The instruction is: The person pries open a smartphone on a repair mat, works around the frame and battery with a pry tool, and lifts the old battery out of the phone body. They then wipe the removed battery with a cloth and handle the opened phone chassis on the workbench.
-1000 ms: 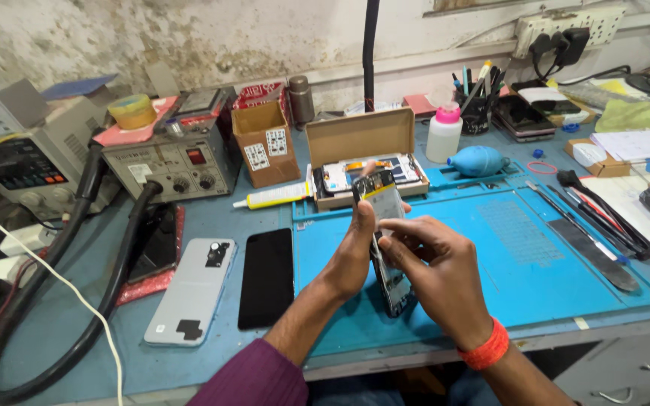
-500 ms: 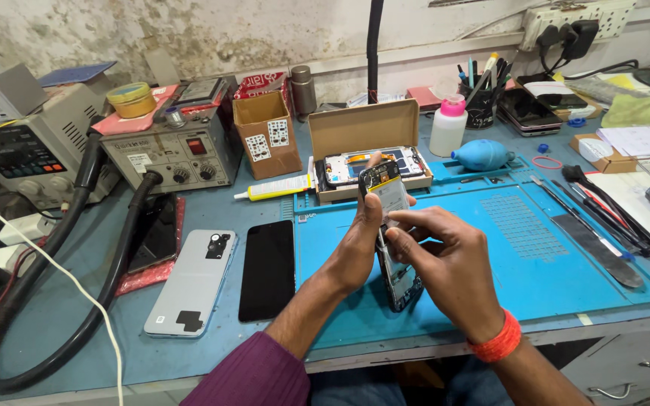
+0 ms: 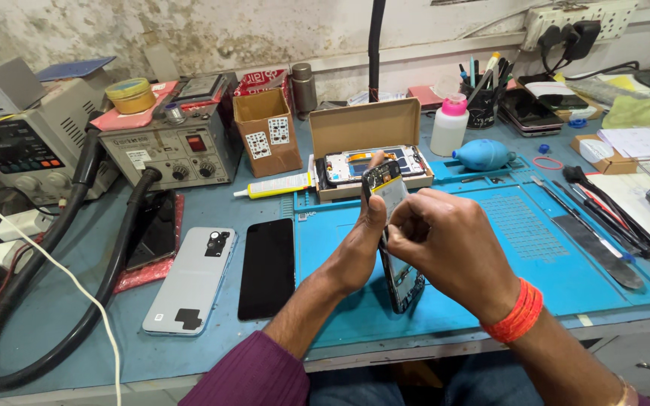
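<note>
Since a second ago the opened dark smartphone body point(image 3: 395, 248) stays upright over the blue silicone work mat point(image 3: 536, 248), left hand point(image 3: 361, 240) clasping its edge, right hand point(image 3: 445, 244) (fingers curled shut) pinching its middle, so work continues unchanged.

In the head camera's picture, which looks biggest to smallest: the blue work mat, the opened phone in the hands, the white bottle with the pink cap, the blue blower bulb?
1. blue work mat
2. opened phone, though it is nearest the camera
3. white bottle and blue blower bulb: alike, unranked
</note>
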Motion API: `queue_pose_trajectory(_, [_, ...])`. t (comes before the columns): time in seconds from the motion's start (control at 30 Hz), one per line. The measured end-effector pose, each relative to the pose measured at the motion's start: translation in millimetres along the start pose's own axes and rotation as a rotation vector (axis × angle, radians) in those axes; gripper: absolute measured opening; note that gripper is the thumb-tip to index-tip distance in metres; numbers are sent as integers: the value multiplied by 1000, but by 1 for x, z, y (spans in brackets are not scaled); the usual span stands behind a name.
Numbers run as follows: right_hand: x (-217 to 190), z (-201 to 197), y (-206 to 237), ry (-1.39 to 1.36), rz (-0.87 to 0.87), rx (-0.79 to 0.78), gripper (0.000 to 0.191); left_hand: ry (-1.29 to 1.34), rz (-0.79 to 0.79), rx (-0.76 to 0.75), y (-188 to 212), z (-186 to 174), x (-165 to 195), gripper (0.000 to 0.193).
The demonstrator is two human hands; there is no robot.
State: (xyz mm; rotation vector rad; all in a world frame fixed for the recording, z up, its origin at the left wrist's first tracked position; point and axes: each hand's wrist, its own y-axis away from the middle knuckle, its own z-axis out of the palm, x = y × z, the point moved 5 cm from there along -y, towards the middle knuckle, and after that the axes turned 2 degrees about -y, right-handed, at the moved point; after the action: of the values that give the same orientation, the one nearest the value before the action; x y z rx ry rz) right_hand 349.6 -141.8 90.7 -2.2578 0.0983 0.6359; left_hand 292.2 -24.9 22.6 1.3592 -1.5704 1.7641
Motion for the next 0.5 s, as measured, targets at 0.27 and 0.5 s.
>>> queue_pose_trajectory(0.27, [11,5,-1,-142,117,-114,15,-18,-3,-18,2,2,2,98])
queue_pose_trajectory(0.5, [14,0,12,-242,155,37,13,68,-22,-12,0,2,-6,99])
